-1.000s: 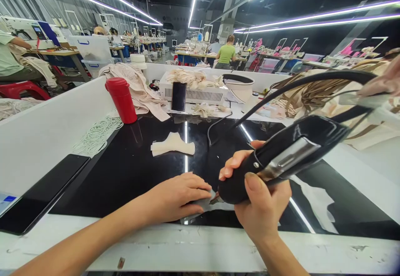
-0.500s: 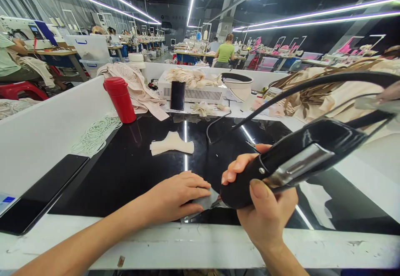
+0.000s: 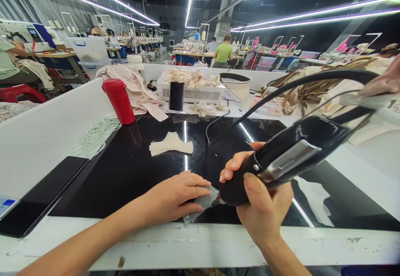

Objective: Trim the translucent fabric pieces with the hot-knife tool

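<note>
So there's this chunky black handheld tool [image 3: 281, 159], glossy shell with a silver metal strip down its side, tilted so the fat rounded nose points down toward 7 o'clock and the tail rises toward 2 o'clock, where a thick black cable [image 3: 293, 85] arcs off it. Its tip sits on a small greyish fabric piece [image 3: 203, 203] lying flat on the black tabletop, near the front edge, around 6 o'clock.

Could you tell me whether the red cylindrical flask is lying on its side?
No, the red cylindrical flask stands upright with its lid on at the far left of the glossy black tabletop.
</note>
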The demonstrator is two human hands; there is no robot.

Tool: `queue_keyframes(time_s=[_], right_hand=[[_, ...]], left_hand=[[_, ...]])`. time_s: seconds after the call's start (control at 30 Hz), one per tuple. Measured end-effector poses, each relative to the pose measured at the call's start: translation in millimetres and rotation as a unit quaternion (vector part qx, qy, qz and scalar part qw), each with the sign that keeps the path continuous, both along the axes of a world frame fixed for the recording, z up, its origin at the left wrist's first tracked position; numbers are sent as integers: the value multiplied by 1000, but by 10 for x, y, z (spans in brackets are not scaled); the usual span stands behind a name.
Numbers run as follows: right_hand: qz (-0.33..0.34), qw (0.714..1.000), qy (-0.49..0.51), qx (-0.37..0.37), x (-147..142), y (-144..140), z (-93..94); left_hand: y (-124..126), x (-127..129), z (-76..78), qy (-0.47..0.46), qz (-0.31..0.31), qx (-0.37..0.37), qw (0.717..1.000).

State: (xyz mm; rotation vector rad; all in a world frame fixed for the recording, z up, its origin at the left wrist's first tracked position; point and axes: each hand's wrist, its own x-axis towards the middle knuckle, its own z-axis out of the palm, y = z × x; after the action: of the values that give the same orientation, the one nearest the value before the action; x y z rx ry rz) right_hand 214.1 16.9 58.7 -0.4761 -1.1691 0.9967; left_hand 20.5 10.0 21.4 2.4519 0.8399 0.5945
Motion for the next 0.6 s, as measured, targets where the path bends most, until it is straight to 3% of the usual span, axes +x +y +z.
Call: queue_keyframes(time_s=[0.37,0.6], right_hand=[[-26,1000,-5,-15,60,68,15],[-23,1000,4,-16,61,75,26]], left_hand=[[46,-42,93,56,-40,-69,995],[55,-55,113,51,-50,-66,995]])
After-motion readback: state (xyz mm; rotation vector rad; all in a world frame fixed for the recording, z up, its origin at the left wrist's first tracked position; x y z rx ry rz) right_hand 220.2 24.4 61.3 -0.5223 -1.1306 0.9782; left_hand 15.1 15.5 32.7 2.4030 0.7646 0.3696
